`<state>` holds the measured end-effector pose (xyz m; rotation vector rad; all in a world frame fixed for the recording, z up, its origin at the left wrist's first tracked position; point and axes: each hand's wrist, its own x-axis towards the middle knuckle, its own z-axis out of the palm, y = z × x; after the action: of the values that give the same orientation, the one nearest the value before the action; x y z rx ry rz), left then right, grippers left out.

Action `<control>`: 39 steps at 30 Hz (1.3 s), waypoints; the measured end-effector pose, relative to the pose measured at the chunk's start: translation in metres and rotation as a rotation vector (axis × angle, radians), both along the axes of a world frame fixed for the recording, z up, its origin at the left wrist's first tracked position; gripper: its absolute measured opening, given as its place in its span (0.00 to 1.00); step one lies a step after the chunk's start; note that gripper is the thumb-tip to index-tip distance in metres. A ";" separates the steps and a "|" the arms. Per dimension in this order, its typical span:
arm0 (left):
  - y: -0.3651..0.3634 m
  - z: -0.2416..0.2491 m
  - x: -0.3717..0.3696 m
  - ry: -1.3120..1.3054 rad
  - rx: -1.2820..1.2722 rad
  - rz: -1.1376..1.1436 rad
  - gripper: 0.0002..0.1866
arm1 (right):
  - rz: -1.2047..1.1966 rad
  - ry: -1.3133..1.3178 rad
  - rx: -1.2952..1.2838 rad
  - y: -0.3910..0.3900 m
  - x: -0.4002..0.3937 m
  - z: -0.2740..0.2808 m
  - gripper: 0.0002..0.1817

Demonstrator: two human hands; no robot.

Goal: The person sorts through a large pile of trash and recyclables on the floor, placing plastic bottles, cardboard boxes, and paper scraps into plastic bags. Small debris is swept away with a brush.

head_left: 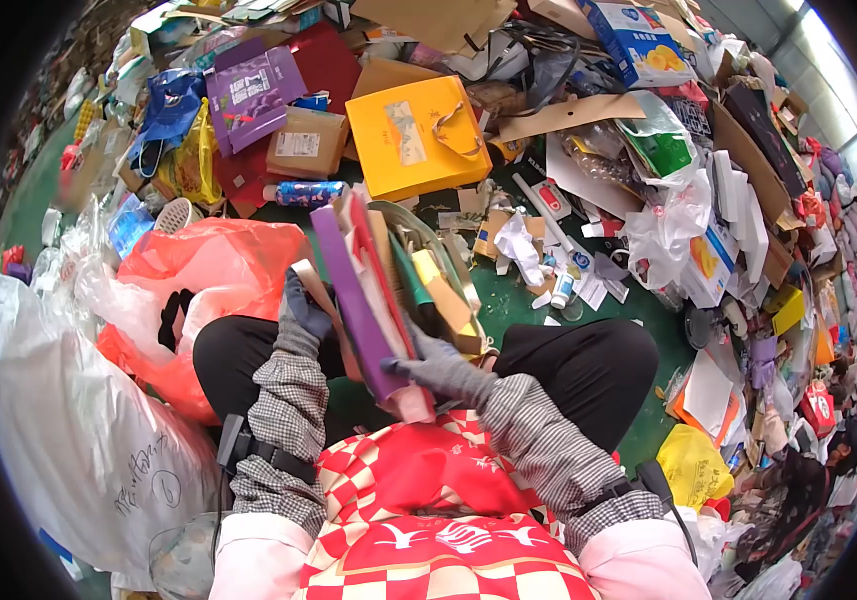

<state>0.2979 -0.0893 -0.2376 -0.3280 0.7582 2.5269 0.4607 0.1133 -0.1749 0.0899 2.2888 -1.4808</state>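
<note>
I sit on a green floor with a stack of flattened paper bags and cardboard (378, 290) standing on edge between my knees; a purple sheet faces left, with red, tan and yellow pieces behind it. My left hand (303, 315), in a grey glove, grips the stack's left side. My right hand (438, 368), also gloved, presses against the stack's lower right side. A yellow gift bag (416, 135) lies flat on the pile ahead.
An orange plastic bag (213, 270) and a big white sack (78, 420) sit at my left. Mixed paper, boxes and plastic cover the floor ahead and right, with a purple bag (253, 92) and a yellow bag (693, 465). Another person (828, 470) crouches at far right.
</note>
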 end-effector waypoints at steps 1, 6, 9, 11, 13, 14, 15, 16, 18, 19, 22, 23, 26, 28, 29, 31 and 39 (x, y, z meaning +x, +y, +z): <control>-0.001 0.002 0.010 -0.055 -0.012 0.057 0.23 | 0.023 0.080 0.159 -0.016 0.003 -0.006 0.47; -0.032 0.005 0.025 -0.122 -0.149 0.054 0.23 | -0.058 0.077 0.150 -0.014 0.009 0.009 0.40; -0.011 0.036 0.050 -0.177 -0.138 0.023 0.22 | -0.145 0.045 0.257 -0.018 0.001 0.012 0.36; -0.006 0.051 0.049 -0.167 -0.081 0.040 0.21 | -0.168 0.041 0.291 -0.034 -0.002 0.011 0.35; 0.009 0.088 0.061 -0.040 -0.230 0.062 0.21 | -0.208 0.182 0.393 -0.042 0.005 -0.001 0.36; 0.028 0.127 0.079 0.083 -0.407 0.073 0.21 | -0.184 0.112 0.393 -0.038 0.007 0.019 0.36; 0.037 0.146 0.090 0.202 -0.585 0.079 0.22 | -0.161 0.034 0.391 -0.036 0.011 0.032 0.37; 0.029 0.128 0.084 0.435 -0.639 -0.094 0.25 | -0.167 0.035 0.406 -0.034 0.013 0.036 0.39; 0.053 0.108 0.084 0.784 -1.079 -0.077 0.31 | -0.061 0.071 0.457 -0.028 0.019 0.039 0.40; 0.070 0.082 0.083 1.148 -1.432 0.077 0.34 | -0.010 0.092 0.485 -0.023 0.020 0.042 0.40; 0.088 0.106 0.094 0.823 -1.480 -0.096 0.38 | -0.365 0.243 0.082 0.038 0.010 0.108 0.24; 0.085 0.094 0.091 0.868 -1.421 -0.023 0.38 | -0.653 0.298 -0.041 0.055 0.001 0.104 0.20; 0.081 0.084 0.086 0.804 -1.130 -0.054 0.37 | -0.917 0.338 0.620 0.106 -0.027 -0.002 0.37; 0.079 0.069 0.081 0.840 -1.064 -0.057 0.38 | -0.909 -0.206 -0.088 0.119 -0.030 -0.109 0.28; 0.077 0.071 0.081 0.754 -1.071 -0.104 0.38 | -0.977 -0.448 -0.592 0.119 -0.031 -0.153 0.24; 0.074 0.078 0.080 0.573 -1.090 -0.196 0.38 | -1.082 -0.474 -1.170 0.117 -0.045 -0.180 0.17; 0.072 0.064 0.046 1.266 -1.390 0.109 0.36 | -0.407 -0.152 -1.160 0.126 -0.040 0.024 0.15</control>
<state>0.3443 -0.0172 -0.1734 0.9411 2.8645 1.5512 0.4208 0.2396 -0.1508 0.3148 1.0365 -2.6432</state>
